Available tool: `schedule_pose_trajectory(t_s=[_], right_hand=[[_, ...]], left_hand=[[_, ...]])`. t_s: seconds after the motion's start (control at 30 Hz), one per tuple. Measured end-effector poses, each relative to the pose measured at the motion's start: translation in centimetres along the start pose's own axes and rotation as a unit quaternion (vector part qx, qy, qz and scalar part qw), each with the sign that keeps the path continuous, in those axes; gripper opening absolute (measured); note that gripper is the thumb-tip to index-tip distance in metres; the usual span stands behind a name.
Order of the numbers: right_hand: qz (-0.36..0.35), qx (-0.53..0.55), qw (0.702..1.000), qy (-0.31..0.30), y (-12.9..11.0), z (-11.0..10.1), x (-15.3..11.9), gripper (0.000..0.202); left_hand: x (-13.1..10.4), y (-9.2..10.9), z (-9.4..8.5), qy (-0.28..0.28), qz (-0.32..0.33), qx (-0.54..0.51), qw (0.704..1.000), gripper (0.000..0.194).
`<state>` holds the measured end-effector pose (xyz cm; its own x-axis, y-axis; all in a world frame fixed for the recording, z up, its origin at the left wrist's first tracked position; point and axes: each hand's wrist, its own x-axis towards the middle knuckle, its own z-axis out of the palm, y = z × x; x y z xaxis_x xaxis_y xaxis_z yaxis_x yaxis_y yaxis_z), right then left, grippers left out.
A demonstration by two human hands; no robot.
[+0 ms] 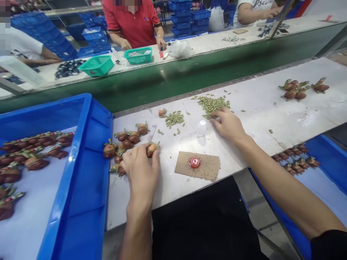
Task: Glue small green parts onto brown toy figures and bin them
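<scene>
My left hand [142,169] is curled over a cluster of small brown-and-green animal figures [127,136] at the left of the white tabletop. Between its thumb and forefinger sits an orange-brown figure [152,149], partly covered by the fingers. At the edge of a pile of small green pieces [213,104], my right hand [229,124] has its thumb and fingertips pinched together. What lies between those fingertips is too small to make out. A small white-capped bottle [201,128] stands just left of that hand. Nearer me, a round red container [194,162] rests on a cardboard piece [210,168].
Left of the table stands a blue bin [99,173] with rows of figures; another blue bin [330,159] is below right. More figures [295,89] sit at the far right. A smaller green pile [174,119] lies mid-table. Across the green channel [168,81], several people work at another table.
</scene>
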<state>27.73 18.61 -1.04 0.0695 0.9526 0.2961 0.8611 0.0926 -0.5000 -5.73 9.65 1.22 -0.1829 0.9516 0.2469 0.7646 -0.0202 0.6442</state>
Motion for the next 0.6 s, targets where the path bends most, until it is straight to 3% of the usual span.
schedule_pose_trajectory(t_s=[0.1, 0.17, 0.23, 0.3, 0.4, 0.47, 0.6], right_hand=[[-0.017, -0.020, 1.000, -0.013, -0.2, 0.1, 0.1, 0.027], [-0.028, -0.028, 0.999, -0.020, -0.1, -0.1, -0.1, 0.025], [-0.036, -0.034, 0.998, -0.024, 0.1, -0.3, -0.3, 0.025], [-0.042, -0.039, 0.998, -0.025, 0.3, -0.5, -0.6, 0.025], [-0.048, -0.041, 0.998, -0.028, 0.5, -0.8, -1.1, 0.023], [-0.052, -0.039, 0.997, -0.034, 0.6, -1.1, -1.6, 0.023], [-0.055, -0.028, 0.997, -0.042, 0.7, -1.8, -2.9, 0.024]], left_hand=[[-1.9, 0.3, -0.5, -0.028, -0.006, -0.101, 0.995, 0.036], [-3.2, 0.7, -0.7, -0.065, -0.040, -0.218, 0.973, 0.043], [-4.3, 1.4, -0.8, -0.117, -0.102, -0.368, 0.917, 0.045], [-5.0, 2.0, -0.9, -0.155, -0.159, -0.492, 0.842, 0.043], [-5.5, 2.4, -1.0, -0.167, -0.199, -0.573, 0.777, 0.044], [-5.7, 2.2, -1.0, -0.156, -0.203, -0.594, 0.763, 0.045], [-6.2, 1.1, -1.1, -0.160, -0.187, -0.595, 0.765, 0.043]])
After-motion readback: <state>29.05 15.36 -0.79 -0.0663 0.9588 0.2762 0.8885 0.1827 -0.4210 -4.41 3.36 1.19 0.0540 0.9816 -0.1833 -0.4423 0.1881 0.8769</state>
